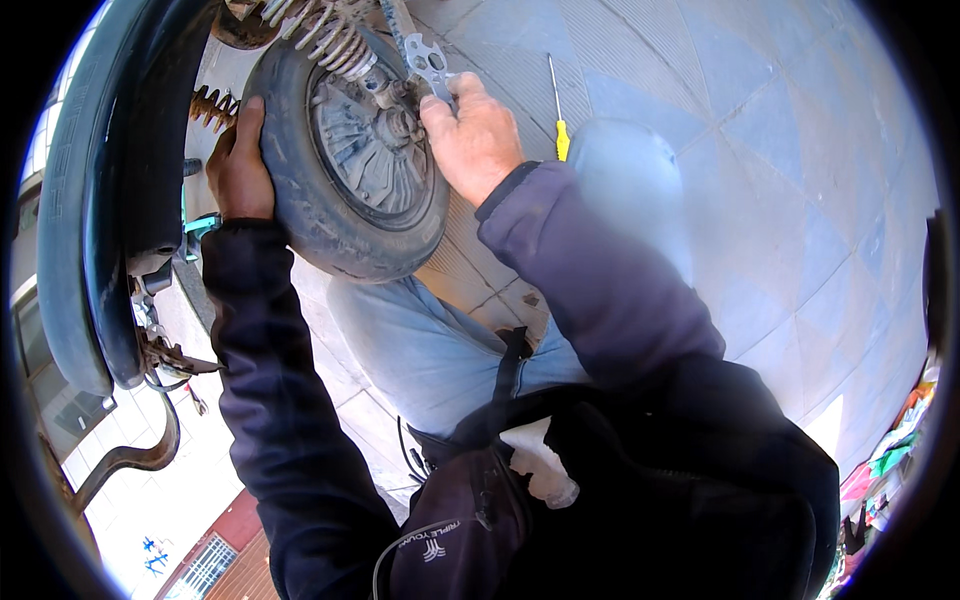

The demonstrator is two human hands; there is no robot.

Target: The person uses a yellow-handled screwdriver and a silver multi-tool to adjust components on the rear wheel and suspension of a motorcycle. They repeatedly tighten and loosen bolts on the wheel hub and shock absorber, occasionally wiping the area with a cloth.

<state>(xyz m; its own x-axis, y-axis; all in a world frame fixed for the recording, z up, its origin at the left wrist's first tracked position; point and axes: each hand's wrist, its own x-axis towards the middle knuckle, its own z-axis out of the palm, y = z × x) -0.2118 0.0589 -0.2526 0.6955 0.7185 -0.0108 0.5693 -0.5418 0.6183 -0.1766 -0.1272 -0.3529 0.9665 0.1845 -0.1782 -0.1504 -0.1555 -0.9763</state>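
Observation:
A dirty wheel with a black tire and a grey hub stands tilted between my knees. My left hand grips the tire's left side, thumb against the tread; its other fingers are partly hidden. My right hand is closed on a flat silver multi-hole wrench, beside the hub's right side. The wrench's near end is hidden by my fingers. Above the hub, a shock absorber with a pale coil spring reaches down to the axle area.
A screwdriver with a yellow handle lies on the tiled pavement to the right. Along the left runs a dark vehicle body with a bent metal tube below. A rusty spring sits behind my left hand.

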